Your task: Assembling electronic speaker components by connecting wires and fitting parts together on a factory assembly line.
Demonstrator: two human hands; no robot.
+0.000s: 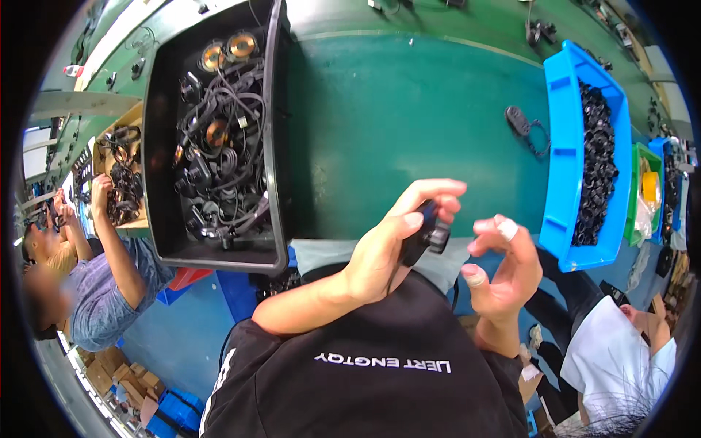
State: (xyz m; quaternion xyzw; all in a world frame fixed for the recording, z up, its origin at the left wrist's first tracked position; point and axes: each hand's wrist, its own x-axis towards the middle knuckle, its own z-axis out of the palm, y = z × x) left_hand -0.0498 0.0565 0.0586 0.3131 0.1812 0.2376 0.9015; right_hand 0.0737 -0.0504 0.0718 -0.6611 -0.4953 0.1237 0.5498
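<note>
the room is a workshop with a blue floor (191, 332), and a green bench (409, 109) spreads before the person. if the held thing is the middle of the clock and the far side is twelve, a deep black bin (276, 182) stands at ten o'clock. it carries tangled dark cables (234, 91) and copper-coloured discs (241, 45); its high walls seem useful to keep such loose things together. at two o'clock there is a blue bin (566, 160) with many small black parts (599, 160), probably set on this side so that the right hand reaches it without crossing. at one o'clock, near this bin, lies a small corded piece (518, 120).

the black device (415, 247) is in the left hand (374, 261), at the near edge of the bench. the left grip is clamped on it, thumb on one side and fingers bent around the other, i think to keep it steady while its round end (438, 239) is left uncovered. the right hand (507, 281), at four o'clock, holds nothing that i can see: its grip is apart, the fingers curved, not touching the device. pale wraps (507, 228) cover its thumb and one finger, perhaps for protecting the skin.
</note>
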